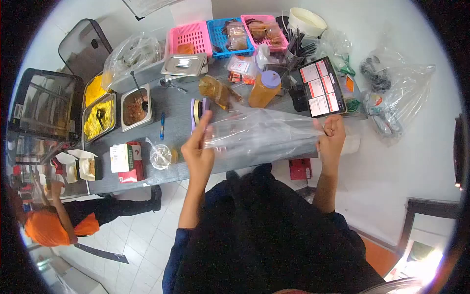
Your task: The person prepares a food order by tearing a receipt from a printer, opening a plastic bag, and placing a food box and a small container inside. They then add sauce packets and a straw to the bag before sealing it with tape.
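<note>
A clear plastic bag [264, 134] is stretched sideways between my two hands, above the front of the grey table. My left hand [198, 149] grips its left end, thumb and fingers pinched on the film. At the other end my right hand [332, 134] is closed on the gathered plastic. Just beyond the left fingers stand rolls of tape [197, 113], purple and yellow. A tablet [320, 87] on a stand is close behind my right hand. Through the film the tabletop shows faintly.
Food pans [137, 109] and a blue pen [162, 125] lie left, near small red-and-white boxes [129, 161] and a lidded cup [161, 156]. A sauce bottle [265, 89] and colored baskets [230, 36] stand behind. Plastic bags [387, 105] hang right. Another person [58, 225] in orange stands at left.
</note>
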